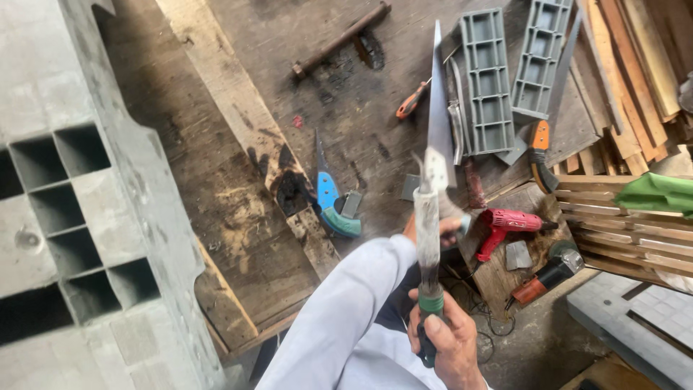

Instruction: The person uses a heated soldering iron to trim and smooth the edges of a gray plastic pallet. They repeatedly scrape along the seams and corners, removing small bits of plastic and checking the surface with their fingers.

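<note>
Carefully, the right hand [451,343], closed around the dark handle of a long file [428,231], should keep it flat against the edge of the saw blade [439,108] that the left hand [440,230], partly hidden, seems to grip upright above the cluttered desk [238,166].

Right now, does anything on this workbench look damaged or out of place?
Yes. The wooden bench top is worn, with a dark charred-looking patch beside the blue-handled saw. Tools lie scattered at angles. The long blade held in the right hand has a stained, discoloured lower part.
</note>
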